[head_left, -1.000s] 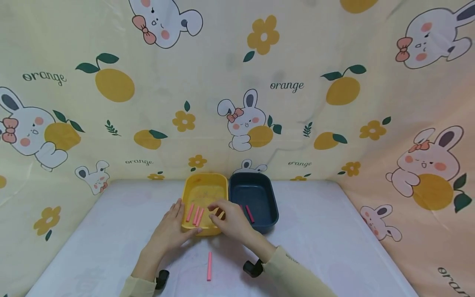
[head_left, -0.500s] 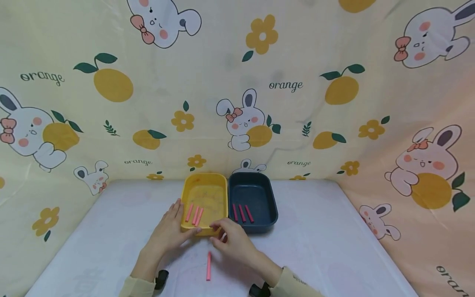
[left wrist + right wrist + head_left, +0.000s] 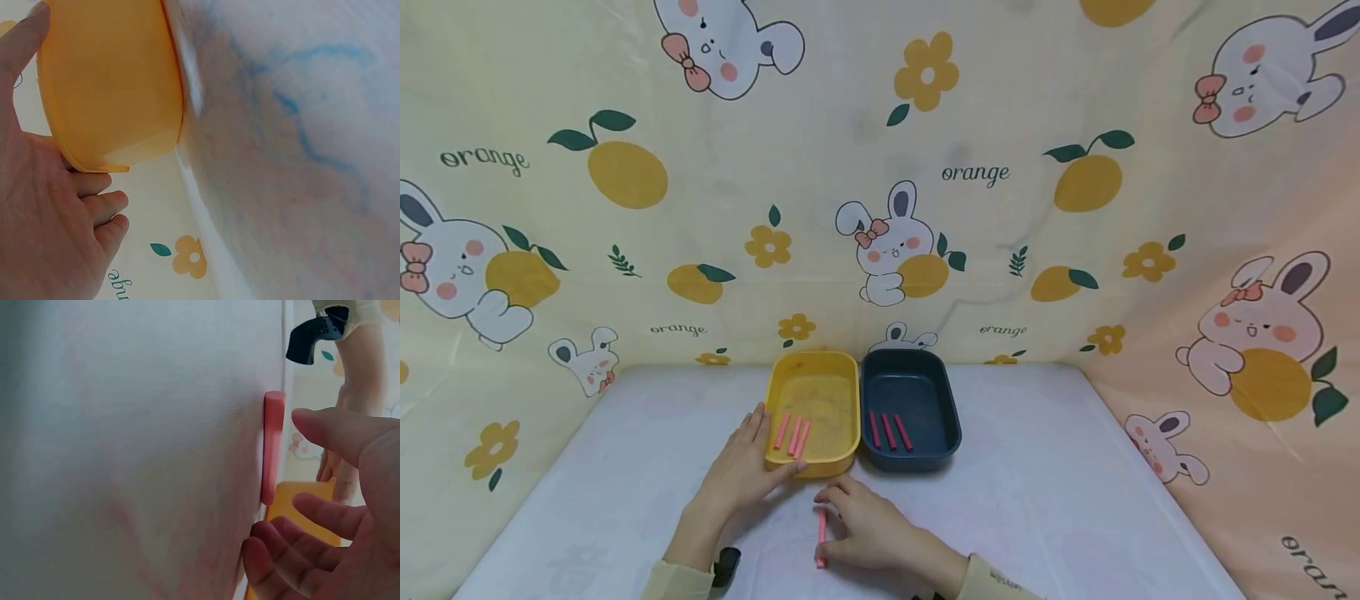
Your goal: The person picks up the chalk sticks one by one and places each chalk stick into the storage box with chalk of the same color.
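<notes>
A single slim pink stick (image 3: 822, 523) with a stepped end lies on the white table in front of the yellow box (image 3: 837, 463). Over it, my right hand (image 3: 874, 525) has its thumb near the close end and its fingers near the far end. In the right wrist view a gap shows between the thumb (image 3: 315, 425) and the pink stick (image 3: 273, 450). My left hand (image 3: 739, 473) rests against the yellow box, fingers extended along its left side and thumb at the front rim. Several pink sticks (image 3: 794, 435) lie inside that box.
A dark blue box (image 3: 953, 433) stands against the yellow box's right side, with three darker pink sticks (image 3: 889, 432) in it. Behind the table (image 3: 1037, 483) hangs a patterned cloth (image 3: 820, 125). A black wrist camera (image 3: 726, 567) sits on the left wrist.
My right hand has come back from over the boxes, down toward me, to the loose pink stick, uncovering the dark blue box's sticks. The left hand has stayed on the yellow box.
</notes>
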A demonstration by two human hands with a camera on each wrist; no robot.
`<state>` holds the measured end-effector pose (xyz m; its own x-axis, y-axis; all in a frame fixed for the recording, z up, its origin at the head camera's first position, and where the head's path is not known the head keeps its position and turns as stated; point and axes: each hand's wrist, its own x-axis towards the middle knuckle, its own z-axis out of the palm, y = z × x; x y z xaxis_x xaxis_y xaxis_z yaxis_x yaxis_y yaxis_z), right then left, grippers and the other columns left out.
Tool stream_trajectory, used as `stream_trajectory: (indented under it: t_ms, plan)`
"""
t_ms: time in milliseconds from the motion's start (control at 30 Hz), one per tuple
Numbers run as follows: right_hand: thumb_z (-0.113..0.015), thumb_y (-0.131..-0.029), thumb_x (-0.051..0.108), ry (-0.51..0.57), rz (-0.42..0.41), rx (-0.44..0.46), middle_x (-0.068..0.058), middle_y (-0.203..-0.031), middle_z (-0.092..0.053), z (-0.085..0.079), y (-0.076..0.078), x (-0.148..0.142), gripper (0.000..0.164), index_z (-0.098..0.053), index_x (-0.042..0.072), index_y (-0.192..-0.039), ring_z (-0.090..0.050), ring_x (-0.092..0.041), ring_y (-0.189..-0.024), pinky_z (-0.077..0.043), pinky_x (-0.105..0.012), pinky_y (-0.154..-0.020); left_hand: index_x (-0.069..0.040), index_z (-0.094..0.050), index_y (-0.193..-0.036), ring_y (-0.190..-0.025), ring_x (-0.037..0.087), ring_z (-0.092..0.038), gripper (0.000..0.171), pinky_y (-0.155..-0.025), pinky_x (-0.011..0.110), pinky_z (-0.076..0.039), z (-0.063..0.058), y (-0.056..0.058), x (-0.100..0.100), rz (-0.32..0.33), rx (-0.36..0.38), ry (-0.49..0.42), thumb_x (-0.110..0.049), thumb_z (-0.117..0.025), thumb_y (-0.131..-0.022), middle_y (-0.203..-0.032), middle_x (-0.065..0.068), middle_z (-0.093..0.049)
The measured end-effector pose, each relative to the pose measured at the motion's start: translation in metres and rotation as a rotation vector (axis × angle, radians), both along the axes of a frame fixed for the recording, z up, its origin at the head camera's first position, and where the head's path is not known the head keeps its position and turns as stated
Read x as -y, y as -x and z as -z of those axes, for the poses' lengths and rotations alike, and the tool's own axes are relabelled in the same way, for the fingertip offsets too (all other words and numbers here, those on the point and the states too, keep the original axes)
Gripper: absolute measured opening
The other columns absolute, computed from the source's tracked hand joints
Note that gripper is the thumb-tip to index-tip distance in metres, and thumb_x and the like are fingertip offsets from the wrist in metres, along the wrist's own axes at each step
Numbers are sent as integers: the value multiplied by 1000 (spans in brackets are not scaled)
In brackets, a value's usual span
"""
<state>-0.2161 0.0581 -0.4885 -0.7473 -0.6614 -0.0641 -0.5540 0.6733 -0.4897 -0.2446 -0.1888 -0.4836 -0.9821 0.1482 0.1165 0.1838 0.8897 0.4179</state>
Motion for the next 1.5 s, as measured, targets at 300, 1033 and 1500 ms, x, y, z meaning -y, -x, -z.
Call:
stream_trajectory:
  t_ms: [300,1033,1500]
  plan:
    - [-86,-83,49,-55,-40,-108,9,-119,-61,0,-6,2,55,-69,20,-128,-55,-5,-109,-55,-26,-90,11,-20,-160,-155,48,-19,122,-125,60,-22,3,2,0,1,0,0,-77,-62,-88,-170,27,-11]
    - [-90,-80,19,246,15,65,14,-109,-49,3,-10,5,52,-67,19,-128,-53,3,-81,-48,-15,-69,11,-19,-160,-155,49,-18,119,-125,62,-22,1,1,-1,-17,23,-7,-73,-65,-89,-170,27,-11]
    - [-82,-84,-2,466,46,323,11,-109,-50,3,-15,8,43,-70,15,-122,-62,1,-89,-57,-16,-78,10,-18,-161,-156,48,-17,118,-125,61,-21,0,2,-1,-28,33,-7,-71,-65,-90,-171,26,-9]
